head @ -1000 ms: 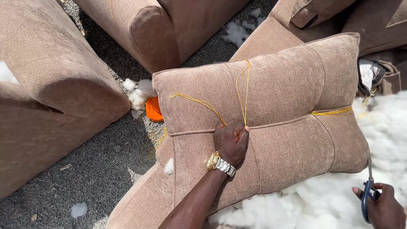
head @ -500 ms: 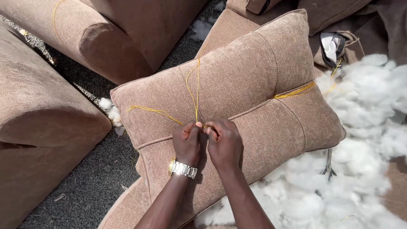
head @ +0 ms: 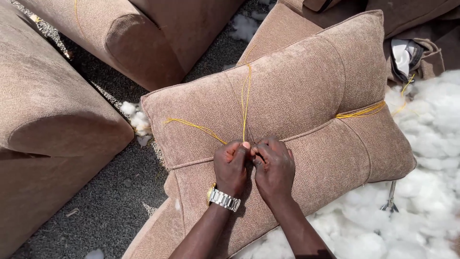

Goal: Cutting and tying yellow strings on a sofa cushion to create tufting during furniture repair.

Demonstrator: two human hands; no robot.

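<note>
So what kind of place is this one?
Probably an open-air upholstery workshop: brown fabric sofa sections stand on grey gravel ground, loose white stuffing fibre lies about, and yellow twine binds a brown cushion.

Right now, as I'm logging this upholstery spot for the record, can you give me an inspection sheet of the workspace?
Surface: grey gritty ground.
Job's things: brown cushion with yellow cord across it.
Clutter: white stuffing heaped at right; scissors partly under the cushion's edge.
Grippers: left hand, wearing a wristwatch, and right hand pinch the cord at the cushion's middle.
Cables: nothing seen.
Surroundings: brown sofa pieces at left and top.
</note>
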